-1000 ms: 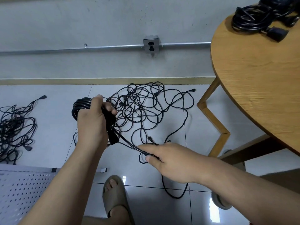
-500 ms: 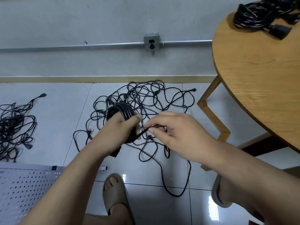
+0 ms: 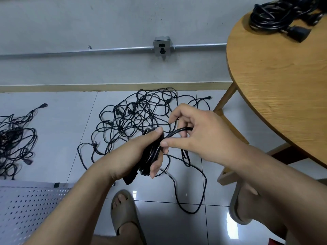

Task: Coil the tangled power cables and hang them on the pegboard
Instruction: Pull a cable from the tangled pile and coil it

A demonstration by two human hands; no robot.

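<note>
My left hand (image 3: 141, 152) grips a partly wound black cable coil (image 3: 150, 156), its plug sticking out below my palm. My right hand (image 3: 196, 137) pinches the loose run of the same cable (image 3: 178, 132) just right of the coil. The free tail (image 3: 192, 191) loops down to the tiled floor. Behind my hands lies a tangled heap of black power cables (image 3: 134, 114). The white pegboard (image 3: 26, 206) lies flat at the lower left.
A second cable tangle (image 3: 14, 142) lies on the floor at far left. A round wooden table (image 3: 283, 82) stands at right with coiled black cables (image 3: 276, 16) on it. A wall socket (image 3: 161, 47) sits on a conduit. My sandalled feet (image 3: 125, 216) are below.
My left hand has carried the coil rightward and nearer. My right hand rose from low near the floor to meet the coil, drawing the loose cable up with it.
</note>
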